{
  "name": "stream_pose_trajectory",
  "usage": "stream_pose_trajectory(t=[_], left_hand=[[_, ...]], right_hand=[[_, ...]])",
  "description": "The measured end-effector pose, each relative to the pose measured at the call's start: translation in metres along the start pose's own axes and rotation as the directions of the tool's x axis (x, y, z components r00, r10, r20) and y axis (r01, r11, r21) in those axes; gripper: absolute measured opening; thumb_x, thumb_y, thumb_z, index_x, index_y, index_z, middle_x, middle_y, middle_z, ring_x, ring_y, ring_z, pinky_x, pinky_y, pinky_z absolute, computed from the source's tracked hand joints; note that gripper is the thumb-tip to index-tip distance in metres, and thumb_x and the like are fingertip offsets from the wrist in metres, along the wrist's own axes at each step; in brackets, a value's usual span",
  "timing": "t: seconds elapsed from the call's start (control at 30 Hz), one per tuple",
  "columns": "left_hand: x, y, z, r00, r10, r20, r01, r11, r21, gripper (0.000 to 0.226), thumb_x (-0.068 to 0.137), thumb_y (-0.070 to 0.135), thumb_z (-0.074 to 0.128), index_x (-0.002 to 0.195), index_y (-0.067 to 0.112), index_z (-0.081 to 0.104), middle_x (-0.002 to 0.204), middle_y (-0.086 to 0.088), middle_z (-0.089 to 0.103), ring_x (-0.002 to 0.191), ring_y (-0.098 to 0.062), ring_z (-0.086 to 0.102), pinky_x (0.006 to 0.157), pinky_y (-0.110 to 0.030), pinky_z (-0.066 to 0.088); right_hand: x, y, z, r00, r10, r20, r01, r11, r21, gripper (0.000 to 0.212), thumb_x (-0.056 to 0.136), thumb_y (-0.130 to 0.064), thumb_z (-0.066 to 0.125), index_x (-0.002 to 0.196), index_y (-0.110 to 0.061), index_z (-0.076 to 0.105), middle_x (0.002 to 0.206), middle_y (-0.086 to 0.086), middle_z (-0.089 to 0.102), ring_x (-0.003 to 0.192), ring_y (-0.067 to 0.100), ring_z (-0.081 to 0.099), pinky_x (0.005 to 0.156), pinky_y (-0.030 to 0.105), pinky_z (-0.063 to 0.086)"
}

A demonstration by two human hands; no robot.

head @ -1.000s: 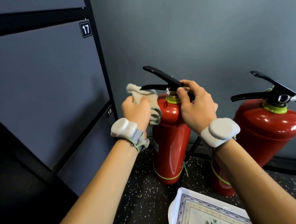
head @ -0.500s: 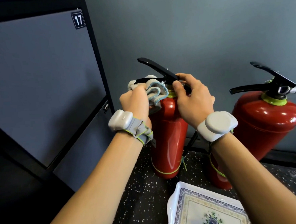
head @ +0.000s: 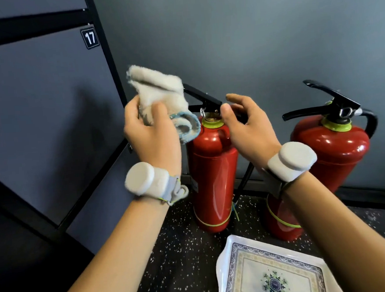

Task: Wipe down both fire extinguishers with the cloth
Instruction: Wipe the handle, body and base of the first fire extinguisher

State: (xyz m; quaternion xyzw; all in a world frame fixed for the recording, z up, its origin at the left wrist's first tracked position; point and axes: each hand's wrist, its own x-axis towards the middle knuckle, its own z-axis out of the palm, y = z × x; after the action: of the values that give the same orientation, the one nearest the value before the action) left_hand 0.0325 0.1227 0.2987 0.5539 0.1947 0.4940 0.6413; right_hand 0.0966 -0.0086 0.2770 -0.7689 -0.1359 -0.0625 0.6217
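Observation:
Two red fire extinguishers stand on the speckled floor against the grey wall: a slim one (head: 211,174) in the middle and a fatter one (head: 333,154) to its right, both with black levers. My left hand (head: 151,135) holds a fluffy beige cloth (head: 160,93) with a blue edge, lifted just left of the slim extinguisher's lever. My right hand (head: 247,123) rests at that extinguisher's neck, thumb against the valve, fingers spread and partly hiding the handle.
A grey cabinet (head: 47,110) with black frame and a "17" label fills the left. A white patterned tray (head: 273,274) lies on the floor in front of the extinguishers. White bands sit on both wrists.
My left hand has lifted the cloth up and off the slim extinguisher's top. My right hand has loosened its hold on the handle, fingers now spread.

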Motion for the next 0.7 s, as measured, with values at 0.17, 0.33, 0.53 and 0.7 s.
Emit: stream_pose_trajectory(t=[0.17,0.33,0.53,0.7], left_hand=[[-0.036,0.016,0.019,0.892,0.021,0.451,0.012,0.997,-0.071,0.02,0.1,0.007,0.055,0.117,0.009,0.066,0.098,0.003,0.074,0.088,-0.004,0.069,0.08,-0.02,0.053],[-0.042,0.014,0.025,0.759,-0.022,0.651,-0.047,0.995,0.089,0.045,0.107,0.048,0.033,0.12,0.025,0.069,0.117,0.007,0.074,0.116,-0.014,0.067,0.104,-0.042,0.049],[-0.038,-0.013,0.013,0.921,0.125,0.37,-0.262,0.9,0.348,0.021,0.102,0.024,0.054,0.093,0.018,0.072,0.091,0.006,0.07,0.084,-0.01,0.065,0.082,-0.031,0.051],[-0.036,-0.051,0.009,0.942,0.161,0.295,-0.284,0.85,0.444,0.018,0.099,0.024,0.057,0.11,0.014,0.068,0.115,0.004,0.061,0.104,-0.011,0.059,0.093,-0.019,0.045]], right_hand=[[-0.018,-0.022,-0.014,0.982,-0.189,0.007,0.181,0.947,0.264,0.035,0.105,-0.038,0.057,0.133,-0.018,0.058,0.126,0.01,0.069,0.108,0.008,0.07,0.1,0.037,0.058],[-0.009,-0.024,-0.042,0.958,-0.277,0.075,0.27,0.958,0.1,0.035,0.098,-0.009,0.069,0.132,-0.013,0.061,0.117,0.004,0.074,0.103,0.01,0.07,0.097,0.031,0.058],[0.013,-0.009,-0.06,0.967,-0.175,-0.188,0.158,0.982,-0.102,0.039,0.09,-0.014,0.067,0.126,-0.028,0.065,0.113,-0.01,0.073,0.105,0.007,0.07,0.102,0.037,0.055],[0.019,-0.009,-0.03,0.994,-0.109,0.011,0.107,0.946,-0.306,0.034,0.096,-0.033,0.061,0.129,-0.041,0.064,0.109,-0.019,0.068,0.111,0.013,0.067,0.093,0.023,0.049]])
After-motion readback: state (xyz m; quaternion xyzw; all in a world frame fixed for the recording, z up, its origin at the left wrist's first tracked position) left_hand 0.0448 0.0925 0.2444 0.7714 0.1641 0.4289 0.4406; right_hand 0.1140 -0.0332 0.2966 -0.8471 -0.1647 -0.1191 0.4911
